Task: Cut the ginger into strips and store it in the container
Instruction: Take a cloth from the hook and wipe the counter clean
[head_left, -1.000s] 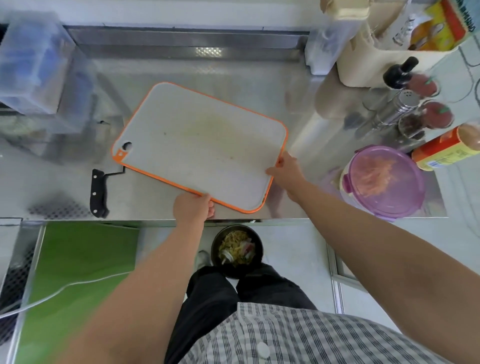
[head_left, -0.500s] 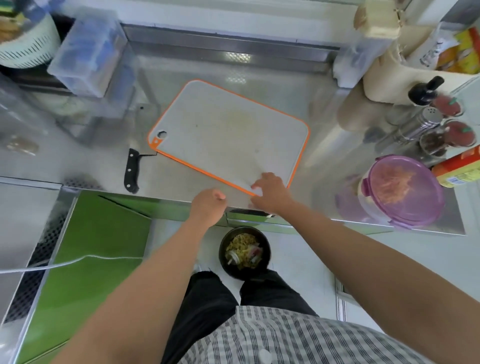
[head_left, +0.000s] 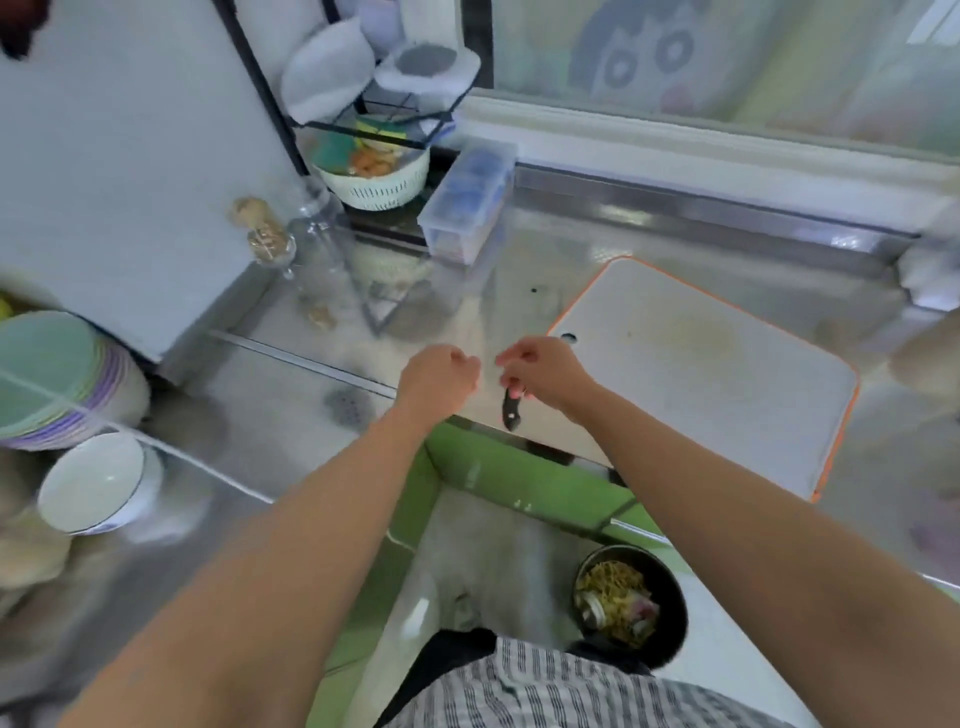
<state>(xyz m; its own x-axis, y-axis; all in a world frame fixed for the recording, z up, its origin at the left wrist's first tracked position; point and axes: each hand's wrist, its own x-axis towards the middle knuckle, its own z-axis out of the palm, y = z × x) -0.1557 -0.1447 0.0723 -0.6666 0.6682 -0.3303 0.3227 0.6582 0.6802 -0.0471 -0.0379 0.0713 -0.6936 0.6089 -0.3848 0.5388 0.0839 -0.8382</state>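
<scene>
The white cutting board (head_left: 701, 374) with an orange rim lies bare on the steel counter at the right. A black-handled knife (head_left: 510, 413) lies just off the board's left corner, handle end toward the counter edge. My right hand (head_left: 545, 371) is over the knife's upper handle with fingers curled down onto it. My left hand (head_left: 436, 382) hovers just left of it, loosely curled and holding nothing. No ginger or storage container is in view.
A sink with a drain (head_left: 345, 405) lies left of the hands. Stacked plates (head_left: 57, 379) and a white bowl (head_left: 93, 480) stand at far left. A clear box (head_left: 467, 202), glass bottle (head_left: 317, 244) and colander (head_left: 379, 182) stand behind. A black bin (head_left: 631, 603) of scraps sits on the floor.
Both hands left the board's near edge and moved left to the knife. The view swung left, so the purple-lidded container and the spice jars dropped out of sight.
</scene>
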